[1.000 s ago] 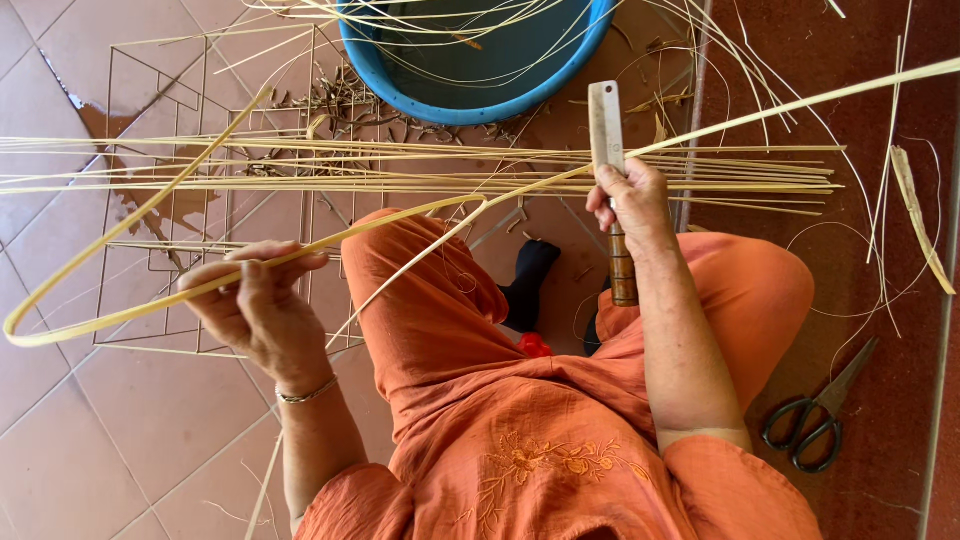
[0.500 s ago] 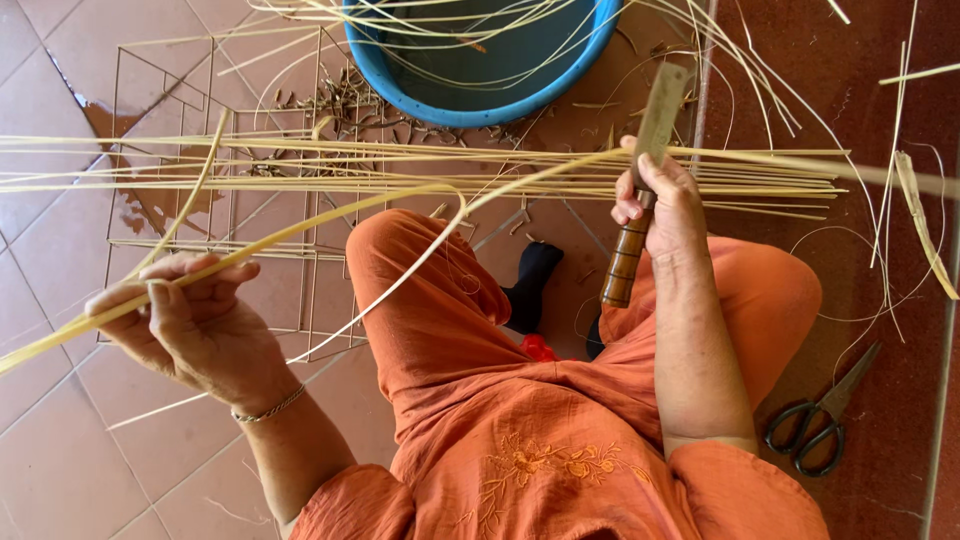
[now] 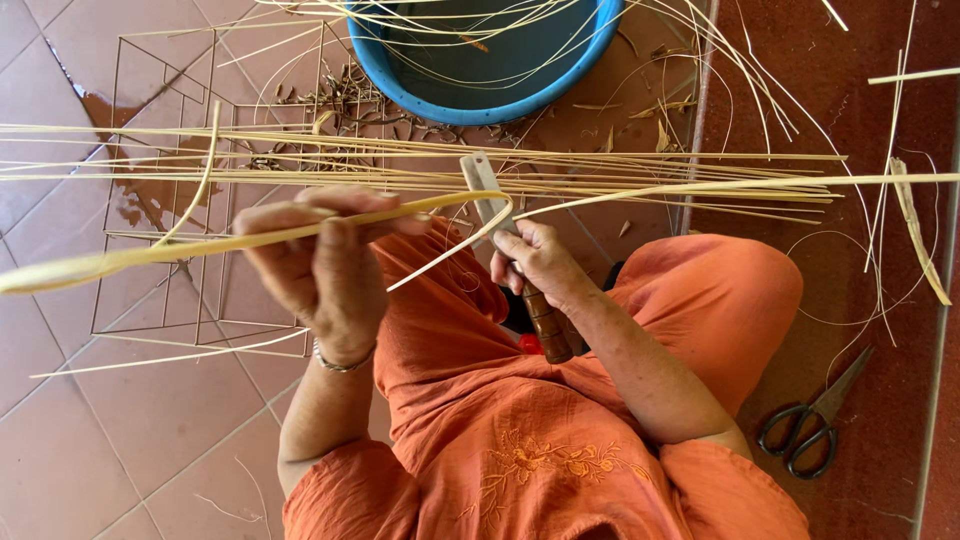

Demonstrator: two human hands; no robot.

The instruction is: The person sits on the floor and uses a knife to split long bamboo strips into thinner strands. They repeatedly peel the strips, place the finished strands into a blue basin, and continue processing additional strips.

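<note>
Gripping a long pale cane strip (image 3: pixel 200 243), the left hand (image 3: pixel 318 262) is raised in front of the chest, fingers curled over the strip from above and the thumb beneath it, wrist bent back with a thin bracelet (image 3: pixel 342 362) showing. That strip runs away to the left edge of the view and curves right, up to the blade. Over on the other side, the right hand (image 3: pixel 538 262) is wrapped tight round the brown wooden handle of a knife (image 3: pixel 505 240), forearm angled down across an orange-clad knee (image 3: pixel 720 300). The flat pale blade points up and away, its edge meeting the strip where the cane splits into two thin tails.

Beyond the hands, a bundle of long cane strips (image 3: pixel 600 180) lies across the tiled floor (image 3: pixel 150 430), over a wire frame (image 3: pixel 150 200). A round blue basin (image 3: pixel 490 60) sits at the top, loose strands draped over its rim. Black-handled scissors (image 3: pixel 815 425) lie on the dark red floor at lower right, well apart from both hands.
</note>
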